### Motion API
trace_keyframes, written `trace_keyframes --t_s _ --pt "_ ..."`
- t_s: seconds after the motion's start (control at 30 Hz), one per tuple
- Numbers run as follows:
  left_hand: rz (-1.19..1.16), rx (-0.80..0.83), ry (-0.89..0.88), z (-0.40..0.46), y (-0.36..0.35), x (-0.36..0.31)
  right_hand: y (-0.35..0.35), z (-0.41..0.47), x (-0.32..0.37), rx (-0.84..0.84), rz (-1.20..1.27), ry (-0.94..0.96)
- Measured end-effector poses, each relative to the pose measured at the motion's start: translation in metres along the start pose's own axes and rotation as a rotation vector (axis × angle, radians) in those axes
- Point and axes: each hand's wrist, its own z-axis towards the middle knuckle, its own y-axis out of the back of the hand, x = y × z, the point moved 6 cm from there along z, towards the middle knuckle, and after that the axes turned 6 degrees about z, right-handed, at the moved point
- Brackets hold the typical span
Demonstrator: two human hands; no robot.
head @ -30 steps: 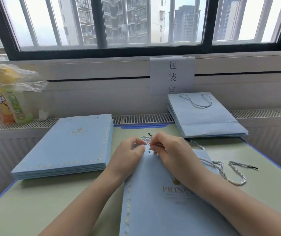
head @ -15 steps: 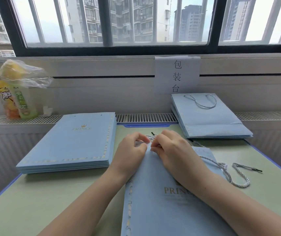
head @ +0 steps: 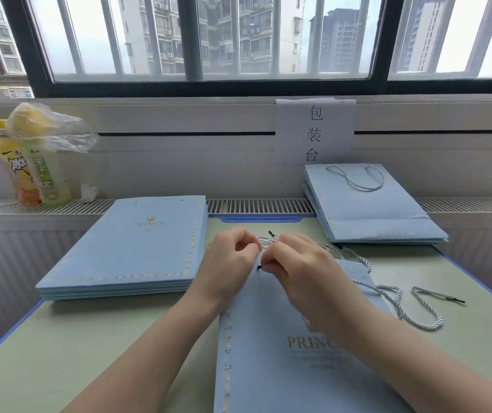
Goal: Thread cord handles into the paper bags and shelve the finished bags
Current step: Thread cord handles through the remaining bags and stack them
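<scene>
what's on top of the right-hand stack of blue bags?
A white twisted cord handle loops across the top light-blue paper bag. Bags beneath show only their edges; their handles are covered.

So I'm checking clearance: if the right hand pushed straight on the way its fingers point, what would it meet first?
Probably the left hand: the right hand pinches a dark cord tip pointing left, almost at it.

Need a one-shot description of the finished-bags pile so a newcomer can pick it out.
Start at the white paper sign with black characters taped under the window. Directly below it, at the green table's far right corner, lies the stack of flat light-blue paper bags. Unlike the left stack, its top bag shows a looped grey-white cord handle.
</scene>
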Motion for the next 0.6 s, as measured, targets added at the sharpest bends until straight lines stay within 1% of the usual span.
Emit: trace_keyframes --t_s 0.13,0.27,0.33,0.4,0.53,0.6 --pt "0.003 0.0 -0.018 0.001 0.0 -0.001 -0.002 0.0 0.005 0.043 -0.124 0.012" --pt "0.032 -0.017 -0.057 0.0 0.001 -0.002 0.0 0.0 0.005 0.041 -0.123 0.006" --pt "0.048 -0.007 -0.08 -0.001 -0.001 -0.002 -0.003 -0.001 0.007 0.051 -0.07 0.035" --pt "0.038 -0.007 -0.068 -0.002 0.0 -0.002 -0.006 -0.001 0.009 0.06 0.011 0.022" --pt "0.013 -0.044 -0.055 -0.002 0.003 -0.004 -0.004 0.0 0.001 0.05 0.273 -0.149" --pt "-0.011 -0.061 -0.069 -0.003 0.006 -0.006 0.0 0.001 -0.002 0.033 0.329 -0.186"
